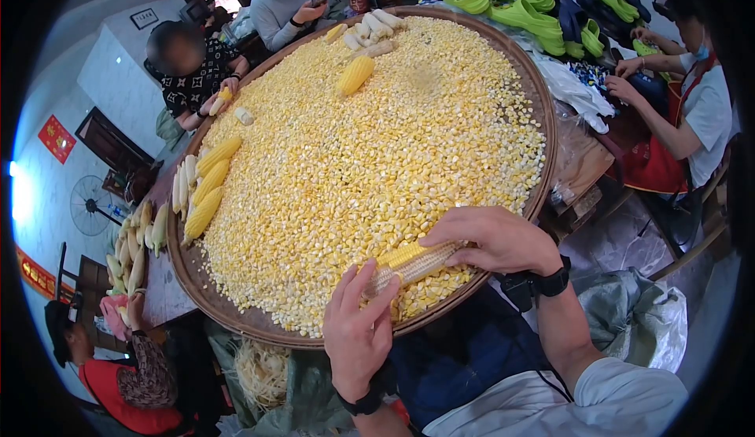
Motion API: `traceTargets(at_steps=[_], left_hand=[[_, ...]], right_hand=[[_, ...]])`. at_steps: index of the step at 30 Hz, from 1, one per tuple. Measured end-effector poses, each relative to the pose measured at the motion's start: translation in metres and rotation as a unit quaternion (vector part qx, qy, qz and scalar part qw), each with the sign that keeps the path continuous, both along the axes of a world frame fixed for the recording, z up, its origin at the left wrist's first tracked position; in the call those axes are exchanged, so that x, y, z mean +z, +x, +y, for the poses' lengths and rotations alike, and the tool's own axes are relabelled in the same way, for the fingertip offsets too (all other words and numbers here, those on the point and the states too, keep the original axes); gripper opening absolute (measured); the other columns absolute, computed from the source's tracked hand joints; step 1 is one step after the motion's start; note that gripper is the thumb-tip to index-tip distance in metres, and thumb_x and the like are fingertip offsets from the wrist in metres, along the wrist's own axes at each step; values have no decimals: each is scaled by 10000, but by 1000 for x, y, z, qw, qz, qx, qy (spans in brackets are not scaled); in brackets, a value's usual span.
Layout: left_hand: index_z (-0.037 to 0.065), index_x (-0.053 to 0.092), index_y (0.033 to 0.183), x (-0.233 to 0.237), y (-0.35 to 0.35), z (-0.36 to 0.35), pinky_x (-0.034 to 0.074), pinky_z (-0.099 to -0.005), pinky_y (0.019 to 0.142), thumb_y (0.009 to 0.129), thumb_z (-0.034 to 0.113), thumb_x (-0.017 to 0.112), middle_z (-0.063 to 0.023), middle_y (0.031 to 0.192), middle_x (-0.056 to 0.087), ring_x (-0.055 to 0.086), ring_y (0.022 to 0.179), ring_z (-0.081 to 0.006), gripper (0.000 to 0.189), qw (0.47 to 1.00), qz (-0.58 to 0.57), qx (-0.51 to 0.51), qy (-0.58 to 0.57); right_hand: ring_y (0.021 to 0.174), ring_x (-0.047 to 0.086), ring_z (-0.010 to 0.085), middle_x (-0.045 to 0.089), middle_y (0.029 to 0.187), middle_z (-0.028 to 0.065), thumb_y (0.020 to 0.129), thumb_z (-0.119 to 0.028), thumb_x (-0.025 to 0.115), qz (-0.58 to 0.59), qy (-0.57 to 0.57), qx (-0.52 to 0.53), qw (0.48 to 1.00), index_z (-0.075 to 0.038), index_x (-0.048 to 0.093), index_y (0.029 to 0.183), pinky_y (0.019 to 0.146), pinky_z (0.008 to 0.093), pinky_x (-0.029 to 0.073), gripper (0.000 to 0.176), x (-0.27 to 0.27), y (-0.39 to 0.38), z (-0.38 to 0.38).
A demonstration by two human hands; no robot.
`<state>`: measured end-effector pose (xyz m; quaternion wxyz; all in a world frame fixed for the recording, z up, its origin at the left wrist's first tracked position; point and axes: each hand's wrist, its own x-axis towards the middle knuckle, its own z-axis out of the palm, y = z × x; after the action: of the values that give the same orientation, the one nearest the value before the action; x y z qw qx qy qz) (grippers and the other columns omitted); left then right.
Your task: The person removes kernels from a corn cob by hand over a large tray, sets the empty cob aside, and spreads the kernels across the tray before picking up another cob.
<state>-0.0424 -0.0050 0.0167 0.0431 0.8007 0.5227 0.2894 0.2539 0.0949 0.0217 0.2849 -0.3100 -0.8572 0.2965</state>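
A partly stripped corn cob (410, 264) lies across the near rim of a big round woven tray (236, 315). My left hand (358, 331) grips the cob's lower end. My right hand (495, 240) closes over its upper end, thumb against the kernels. The tray is heaped with loose yellow corn kernels (370, 154). Whole cobs (206, 189) lie along the tray's left side, and another whole cob (355, 73) rests near the far side.
Several other people sit around the tray, some holding cobs. Bare white cobs (373, 28) are piled at the far rim. More cobs (134, 252) lie on the table at left. Green sandals (511, 0) are stacked at upper right. Sacks (653, 319) lie on the floor at right.
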Motion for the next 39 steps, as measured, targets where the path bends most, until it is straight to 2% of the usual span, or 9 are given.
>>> traceTargets(at_steps=[6,9,14,22,25,39], left_hand=[[121,731,1525,6,15,1,507,-513,1209,951,38,734,-182,1569,666,621,1451,-442,580,995,-77,53,-38],[120,711,1548,10,15,1,499,-514,1213,953,46,734,-182,1576,647,612,1455,-434,600,996,-44,50,-61],[115,720,1537,10,10,0,493,-511,1216,948,50,737,-195,1576,637,612,1443,-436,593,997,-29,37,-54],[114,771,1470,-1,3,3,495,-510,1215,932,23,749,-211,1586,645,618,1444,-437,546,998,-42,23,-33],[116,797,1433,-3,3,2,496,-513,1216,925,17,753,-208,1581,662,623,1446,-437,519,998,-49,23,-29],[120,849,1341,1,5,-1,489,-513,1228,918,-8,744,-154,1541,720,629,1468,-430,454,998,-43,32,-19]], right_hand=[[1216,720,387,744,1266,134,943,-72,819,8,-2,1,1000,-114,746,1431,1024,472,575,496,-4,1,1],[1219,719,385,741,1271,133,949,-76,819,7,-3,1,1000,-117,743,1435,1026,469,576,493,-4,-1,1],[1229,714,381,735,1281,132,962,-80,816,8,-5,6,1000,-119,732,1447,1029,465,575,494,-5,0,1],[1238,713,361,745,1329,114,1034,-172,802,-1,-1,20,1000,-139,729,1487,1034,450,577,460,-3,1,1],[1259,699,372,722,1329,122,998,-131,806,-3,-7,19,1000,-132,720,1467,1044,470,568,477,0,0,0],[1263,697,371,726,1321,122,990,-134,813,1,6,18,1000,-133,728,1457,1045,471,565,475,-5,1,1]])
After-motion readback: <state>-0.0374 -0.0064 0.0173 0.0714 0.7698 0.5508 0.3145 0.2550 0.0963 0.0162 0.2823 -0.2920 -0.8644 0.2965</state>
